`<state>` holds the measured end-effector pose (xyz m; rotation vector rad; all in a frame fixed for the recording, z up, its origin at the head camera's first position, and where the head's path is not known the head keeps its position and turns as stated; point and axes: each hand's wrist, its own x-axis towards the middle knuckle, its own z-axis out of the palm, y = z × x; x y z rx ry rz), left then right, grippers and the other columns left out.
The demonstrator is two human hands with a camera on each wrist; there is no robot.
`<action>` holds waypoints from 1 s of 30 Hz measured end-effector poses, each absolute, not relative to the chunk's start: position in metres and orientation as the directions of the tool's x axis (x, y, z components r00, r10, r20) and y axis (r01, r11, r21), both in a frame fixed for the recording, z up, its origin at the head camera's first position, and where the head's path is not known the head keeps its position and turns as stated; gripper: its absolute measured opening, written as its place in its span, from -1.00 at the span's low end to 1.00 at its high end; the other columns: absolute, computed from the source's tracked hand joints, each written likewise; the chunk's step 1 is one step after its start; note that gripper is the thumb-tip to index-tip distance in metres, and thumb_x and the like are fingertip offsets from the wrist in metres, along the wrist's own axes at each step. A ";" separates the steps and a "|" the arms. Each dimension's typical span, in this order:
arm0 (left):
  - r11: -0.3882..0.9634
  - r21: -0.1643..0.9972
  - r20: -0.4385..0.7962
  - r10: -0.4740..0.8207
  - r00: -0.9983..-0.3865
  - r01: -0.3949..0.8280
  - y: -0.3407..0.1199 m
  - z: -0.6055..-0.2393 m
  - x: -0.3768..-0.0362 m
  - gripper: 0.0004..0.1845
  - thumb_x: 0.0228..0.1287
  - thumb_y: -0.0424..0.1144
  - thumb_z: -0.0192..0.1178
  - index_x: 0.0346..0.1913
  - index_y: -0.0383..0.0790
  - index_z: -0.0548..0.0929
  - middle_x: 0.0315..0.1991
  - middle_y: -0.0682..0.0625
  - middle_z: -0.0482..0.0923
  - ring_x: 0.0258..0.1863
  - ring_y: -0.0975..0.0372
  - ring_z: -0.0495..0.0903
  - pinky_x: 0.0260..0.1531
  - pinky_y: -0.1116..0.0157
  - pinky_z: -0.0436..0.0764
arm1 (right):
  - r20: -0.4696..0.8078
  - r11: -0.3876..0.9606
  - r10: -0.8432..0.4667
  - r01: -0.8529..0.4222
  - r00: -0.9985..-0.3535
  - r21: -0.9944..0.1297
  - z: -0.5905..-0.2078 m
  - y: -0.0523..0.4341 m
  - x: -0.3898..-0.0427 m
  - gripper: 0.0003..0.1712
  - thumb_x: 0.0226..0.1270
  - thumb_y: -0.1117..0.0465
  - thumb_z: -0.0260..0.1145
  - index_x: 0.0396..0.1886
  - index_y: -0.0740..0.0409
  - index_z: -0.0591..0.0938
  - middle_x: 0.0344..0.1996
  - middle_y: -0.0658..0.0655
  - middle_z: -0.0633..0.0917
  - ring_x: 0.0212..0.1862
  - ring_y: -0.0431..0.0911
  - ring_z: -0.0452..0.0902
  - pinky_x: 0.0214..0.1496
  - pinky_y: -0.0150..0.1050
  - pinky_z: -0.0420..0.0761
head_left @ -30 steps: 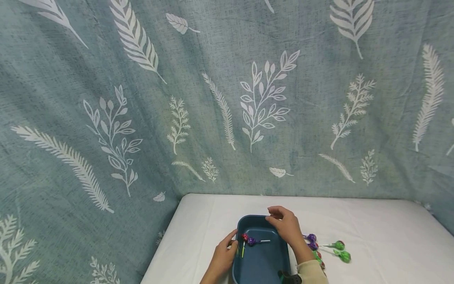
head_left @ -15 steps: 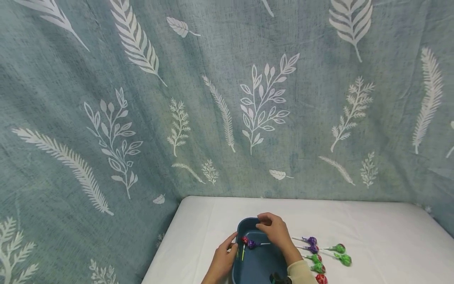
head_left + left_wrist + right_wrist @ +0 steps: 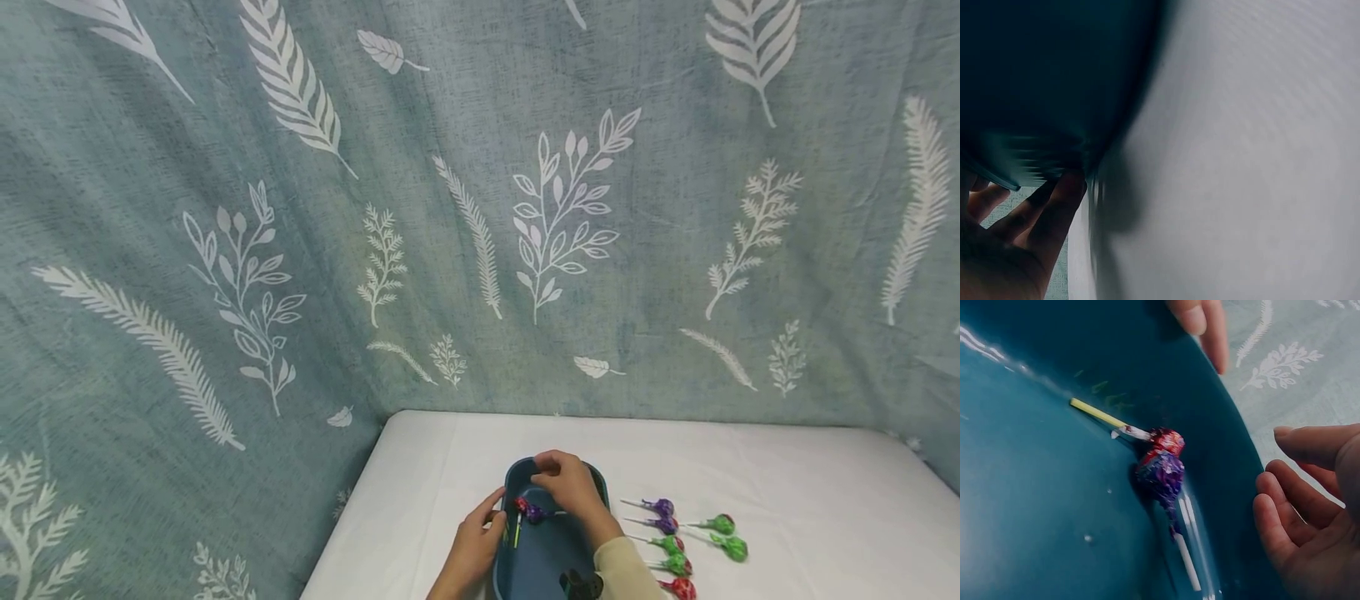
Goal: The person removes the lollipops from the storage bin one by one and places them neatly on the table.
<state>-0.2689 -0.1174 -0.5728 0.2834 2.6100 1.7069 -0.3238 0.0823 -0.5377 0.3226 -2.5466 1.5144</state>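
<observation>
A dark blue rectangular tub [image 3: 534, 557] stands on the white table. Inside it lie a red-wrapped lollipop [image 3: 1169, 441] with a yellow stick and a purple-wrapped lollipop [image 3: 1162, 476] with a white stick, their heads together. My left hand [image 3: 472, 540] grips the tub's left wall, thumb over the rim and fingers along the outside; the left wrist view shows those fingers [image 3: 1060, 209] against the outer wall. My right hand [image 3: 567, 483] reaches across the tub to its far rim, thumb and fingers apart with nothing between them. Its forearm covers part of the tub's right side.
Right of the tub, several lollipops lie on the table: purple ones [image 3: 662, 507], green ones [image 3: 722, 524] and a red one [image 3: 681, 588] at the bottom. A leaf-patterned blue-green curtain [image 3: 480, 208] hangs behind and to the left.
My right hand has moved left along the far rim from the tub's right corner, uncovering the lollipops on the right. The left hand stays at the left wall.
</observation>
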 end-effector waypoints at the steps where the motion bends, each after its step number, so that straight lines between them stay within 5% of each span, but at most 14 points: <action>1: 0.389 0.909 0.092 0.157 -0.983 0.147 -0.117 -0.573 -0.269 -0.53 0.53 -0.22 0.07 0.42 -0.20 0.48 -0.04 -0.19 0.71 -0.14 0.08 0.71 -0.12 0.05 0.65 | 0.246 0.476 -0.108 -0.267 -0.963 -0.838 -0.539 0.081 -0.325 -0.71 0.20 0.36 0.48 -0.06 0.29 0.72 -0.18 0.18 0.75 -0.13 0.07 0.70 -0.05 0.05 0.65; 19: 0.379 0.916 0.072 0.163 -0.984 0.130 -0.118 -0.574 -0.271 -0.53 0.53 -0.23 0.07 0.43 -0.21 0.48 -0.03 -0.21 0.70 -0.14 0.06 0.72 -0.07 -0.02 0.63 | 0.125 0.583 -0.286 -0.276 -0.950 -0.764 -0.556 0.062 -0.334 -0.70 0.10 0.48 0.42 -0.11 0.31 0.73 -0.29 0.16 0.74 -0.27 -0.03 0.65 -0.23 -0.05 0.66; 30: 0.397 0.906 0.088 0.159 -0.983 0.146 -0.118 -0.574 -0.271 -0.53 0.52 -0.24 0.08 0.42 -0.21 0.48 -0.04 -0.19 0.71 -0.14 0.09 0.71 -0.07 0.00 0.63 | 0.127 0.651 -0.345 -0.335 -0.930 -0.682 -0.565 0.055 -0.334 -0.77 0.06 0.49 0.46 -0.23 0.34 0.74 -0.33 0.16 0.74 -0.30 -0.01 0.59 -0.13 0.06 0.65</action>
